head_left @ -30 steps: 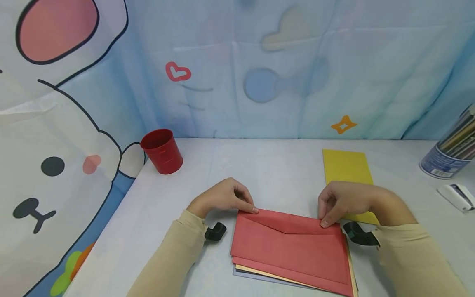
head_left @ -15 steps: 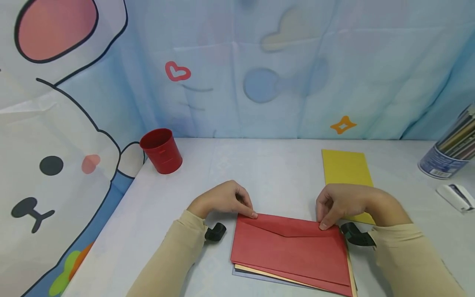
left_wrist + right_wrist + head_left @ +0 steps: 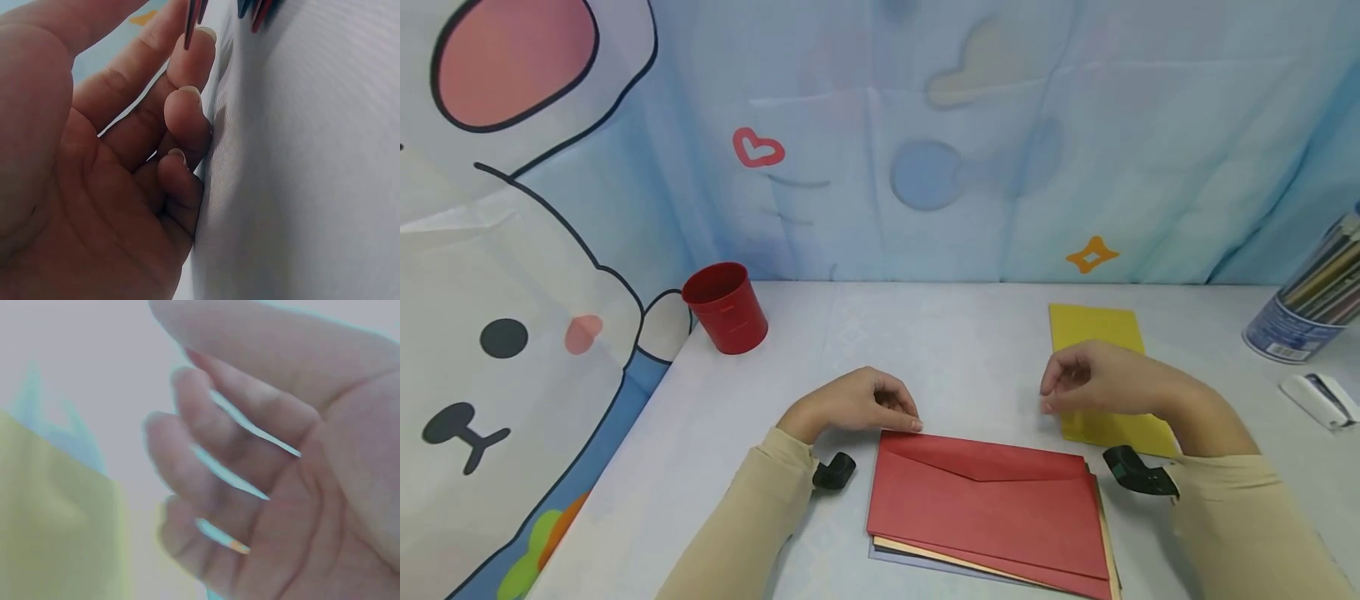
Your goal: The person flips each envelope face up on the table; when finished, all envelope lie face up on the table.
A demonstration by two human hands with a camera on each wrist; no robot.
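Note:
A red envelope point(image 3: 985, 521), flap side up, lies on top of a small stack near the front of the table. Cream, dark and pale lilac edges show beneath it. My left hand point(image 3: 856, 404) pinches the envelope's far left corner between thumb and fingers; in the left wrist view, red edges point(image 3: 194, 22) show at the fingertips. Beyond the stack's far right corner hovers my right hand point(image 3: 1101, 382), fingers loosely curled, with nothing held. It partly covers a yellow paper piece point(image 3: 1093, 323), which also appears blurred at the left of the right wrist view.
A red cup point(image 3: 730, 312) stands at the back left. To the right are a blue tin point(image 3: 1292, 329) packed with pencils and a white stapler-like object point(image 3: 1318, 400). A printed curtain point(image 3: 880, 208) hangs behind the table.
My right hand has let go of the red envelope's far right corner and lifted away from it. The red envelope slid slightly toward the front; my left hand has stayed at its corner.

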